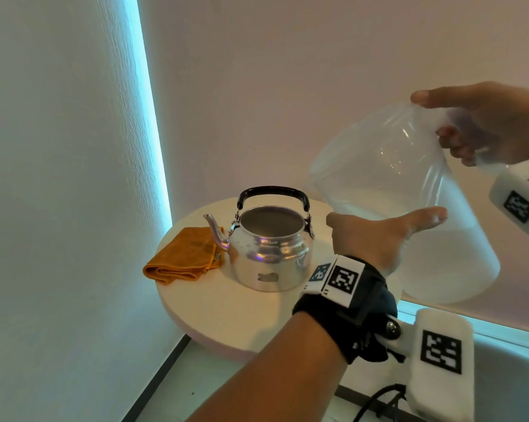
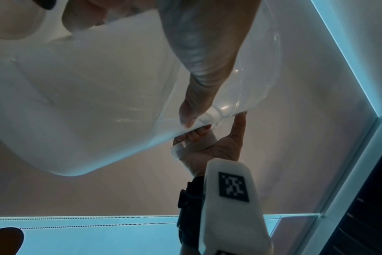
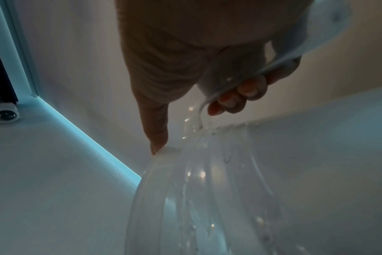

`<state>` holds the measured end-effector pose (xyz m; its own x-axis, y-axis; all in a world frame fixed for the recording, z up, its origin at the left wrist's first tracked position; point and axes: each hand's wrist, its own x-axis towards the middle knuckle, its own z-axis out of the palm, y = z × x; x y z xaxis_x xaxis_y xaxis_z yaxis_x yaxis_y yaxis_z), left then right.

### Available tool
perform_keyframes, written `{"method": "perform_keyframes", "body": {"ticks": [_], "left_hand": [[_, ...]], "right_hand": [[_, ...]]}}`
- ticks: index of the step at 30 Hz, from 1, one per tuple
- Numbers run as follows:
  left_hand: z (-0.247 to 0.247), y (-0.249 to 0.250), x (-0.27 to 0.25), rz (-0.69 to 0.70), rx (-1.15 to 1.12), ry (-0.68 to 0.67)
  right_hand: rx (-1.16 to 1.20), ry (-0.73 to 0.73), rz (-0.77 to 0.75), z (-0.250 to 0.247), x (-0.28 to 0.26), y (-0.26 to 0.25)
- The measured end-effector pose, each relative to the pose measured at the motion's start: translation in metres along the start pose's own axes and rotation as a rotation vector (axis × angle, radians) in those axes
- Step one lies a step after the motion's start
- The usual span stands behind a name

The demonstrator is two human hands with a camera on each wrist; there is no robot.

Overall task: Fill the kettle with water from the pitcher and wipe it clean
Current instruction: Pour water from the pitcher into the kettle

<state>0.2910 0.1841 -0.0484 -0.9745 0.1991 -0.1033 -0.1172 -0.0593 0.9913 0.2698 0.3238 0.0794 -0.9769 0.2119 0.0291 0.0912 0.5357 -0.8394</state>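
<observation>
Right hand (image 1: pixel 482 123) grips the pitcher (image 1: pixel 394 190) handle, fingers curled; left hand (image 1: pixel 378 236) props its side with straight fingers. Pitcher is tilted in the air beside the open kettle (image 1: pixel 269 248) on the table (image 1: pixel 226 312). Pouring seems next: spout over the opening.

kettle (image 1: pixel 267 254): polished metal, glossy, reflective; handle black, glossy plastic
pitcher (image 1: pixel 406 202): translucent plastic, smooth, droplets on inner wall
cloth (image 1: pixel 185 255): orange fabric, matt, soft nap
table (image 1: pixel 226 312): pale top, smooth, matt
left wall (image 1: pixel 59 178): fine-textured, matt
</observation>
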Motion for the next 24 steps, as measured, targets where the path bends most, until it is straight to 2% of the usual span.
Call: {"method": "perform_keyframes", "body": {"ticks": [8, 13, 18, 21, 24], "left_hand": [[-0.006, -0.006, 0.008, -0.022, -0.061, 0.053], [-0.006, -0.013, 0.017, -0.061, -0.108, 0.074], [-0.013, -0.008, 0.020, -0.146, -0.169, 0.015], [-0.015, -0.002, 0.013, -0.175, -0.218, -0.076], [-0.018, 0.001, 0.017, -0.170, -0.213, -0.050]], "right_hand": [[-0.076, -0.050, 0.005, 0.015, 0.005, -0.010], [-0.134, -0.014, 0.005, 0.025, 0.009, -0.021], [-0.178, 0.017, -0.039, 0.039, 0.009, -0.032], [-0.168, 0.015, -0.027, 0.047, 0.011, -0.038], [-0.165, 0.032, -0.020, 0.049, 0.018, -0.040]]}}
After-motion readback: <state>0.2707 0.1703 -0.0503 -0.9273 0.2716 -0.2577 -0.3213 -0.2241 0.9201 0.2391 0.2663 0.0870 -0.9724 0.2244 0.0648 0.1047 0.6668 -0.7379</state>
